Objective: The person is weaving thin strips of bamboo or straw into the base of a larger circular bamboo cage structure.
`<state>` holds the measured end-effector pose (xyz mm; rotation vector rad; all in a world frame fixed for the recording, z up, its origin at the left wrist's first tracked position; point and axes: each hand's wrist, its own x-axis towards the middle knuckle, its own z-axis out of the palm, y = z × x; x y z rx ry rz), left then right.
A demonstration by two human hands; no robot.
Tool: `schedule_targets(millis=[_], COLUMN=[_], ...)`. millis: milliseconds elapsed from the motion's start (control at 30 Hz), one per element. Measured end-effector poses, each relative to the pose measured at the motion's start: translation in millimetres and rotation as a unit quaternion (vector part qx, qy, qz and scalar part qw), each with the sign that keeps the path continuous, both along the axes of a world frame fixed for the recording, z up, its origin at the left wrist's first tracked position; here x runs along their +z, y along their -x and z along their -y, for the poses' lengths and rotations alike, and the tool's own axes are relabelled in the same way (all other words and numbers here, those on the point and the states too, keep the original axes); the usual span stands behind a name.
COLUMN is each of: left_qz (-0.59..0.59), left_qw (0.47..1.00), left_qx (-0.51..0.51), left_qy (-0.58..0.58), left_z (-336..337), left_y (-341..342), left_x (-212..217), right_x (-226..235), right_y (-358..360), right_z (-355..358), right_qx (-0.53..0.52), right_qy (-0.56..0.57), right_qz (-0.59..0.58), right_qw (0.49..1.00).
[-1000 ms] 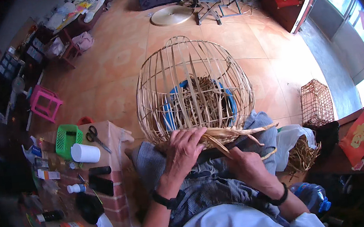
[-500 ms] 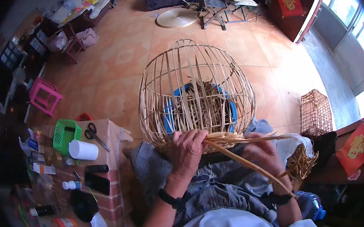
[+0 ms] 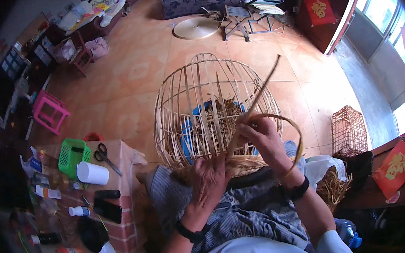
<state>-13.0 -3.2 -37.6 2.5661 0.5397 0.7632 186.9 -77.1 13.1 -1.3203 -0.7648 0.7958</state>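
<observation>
A large openwork basket [image 3: 170, 100] of thin split-cane strips lies across my lap, its rounded frame reaching away from me. Along its near edge runs a thick braided rim [image 3: 248, 163]. My left hand [image 3: 207, 178] is closed on that rim at the middle, thumb uppermost. Above the rim, my right hand [image 3: 265, 139] pinches a long flat brown strip [image 3: 266, 84]. One end of the strip points up and away, while another length loops round to the right of my wrist. Behind the basket's bars sits a blue tub [image 3: 187, 138] filled with dry strips.
At left, a table [image 3: 122, 184] holds scissors [image 3: 107, 158], a green basket [image 3: 74, 157], a white cylinder [image 3: 93, 173] and several small items. A pink stool [image 3: 50, 113] stands beyond it. To the right are a bag of dry strips [image 3: 334, 184] and a small woven basket [image 3: 349, 131].
My right hand has risen from beside the rim, swinging the strip from pointing down right to pointing up and away. My left hand stays on the rim, slightly lower.
</observation>
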Motion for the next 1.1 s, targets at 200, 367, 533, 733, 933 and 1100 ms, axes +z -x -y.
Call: schedule_targets(millis=[200, 367, 533, 733, 933, 1100], left_qz=[-0.136, -0.22, -0.122, -0.17, -0.099, -0.099], left_qw=[0.988, 0.956, 0.972, 0.979, 0.993, 0.995], left_qx=[0.02, 0.066, 0.048, 0.042, 0.028, 0.008], left_qy=[-0.073, -0.181, -0.193, -0.108, -0.052, -0.005], left_z=[4, 21, 16, 15, 12, 8], left_y=[-6, -15, -13, -13, -7, -4], left_x=[10, 9, -3, -10, 0, 3], right_x=[-10, -5, 6, -10, -15, -27], right_y=[-21, -5, 23, 28, 14, 8], right_z=[-34, -42, -34, -35, -33, -35], right_qx=[0.095, -0.016, -0.057, -0.07, -0.081, -0.082], right_qy=[0.019, -0.02, 0.161, 0.193, 0.159, 0.133], right_qz=[0.216, 0.458, 0.619, 0.585, 0.54, 0.424], right_qw=[0.972, 0.889, 0.767, 0.785, 0.823, 0.892])
